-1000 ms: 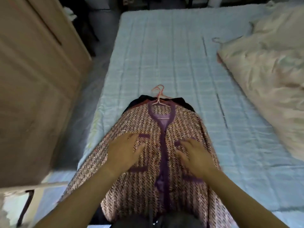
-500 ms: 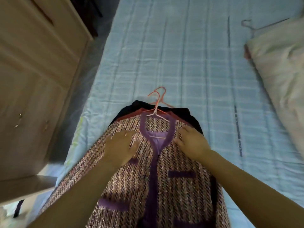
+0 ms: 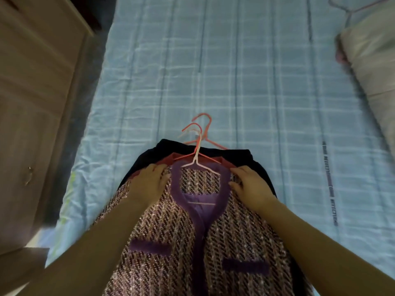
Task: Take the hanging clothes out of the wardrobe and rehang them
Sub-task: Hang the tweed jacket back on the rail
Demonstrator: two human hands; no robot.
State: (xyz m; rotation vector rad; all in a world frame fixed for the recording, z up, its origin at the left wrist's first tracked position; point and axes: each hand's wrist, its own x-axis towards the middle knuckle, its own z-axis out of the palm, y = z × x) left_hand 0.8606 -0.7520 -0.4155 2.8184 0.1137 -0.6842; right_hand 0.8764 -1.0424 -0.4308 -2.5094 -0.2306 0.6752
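A pink-and-black tweed jacket (image 3: 192,242) with purple trim lies face up on the blue checked bed (image 3: 235,71), on a white hanger (image 3: 197,159). It tops a pile: under it a red garment (image 3: 171,159) and a dark garment (image 3: 171,148) show, with pink hanger hooks (image 3: 203,129) sticking out above. My left hand (image 3: 147,184) lies on the jacket's left shoulder, its fingertips curled over the top edge. On the right shoulder, beside the collar, my right hand (image 3: 250,184) has its fingers bent onto the fabric.
A wooden wardrobe (image 3: 32,92) stands along the left, with a narrow strip of floor between it and the bed. A pale quilt (image 3: 372,50) is bunched at the right edge. A loose hanger (image 3: 350,7) lies at the top right.
Both hands have slid up the jacket from its pocket area to its shoulders. The view has tilted down and closer to the pile.
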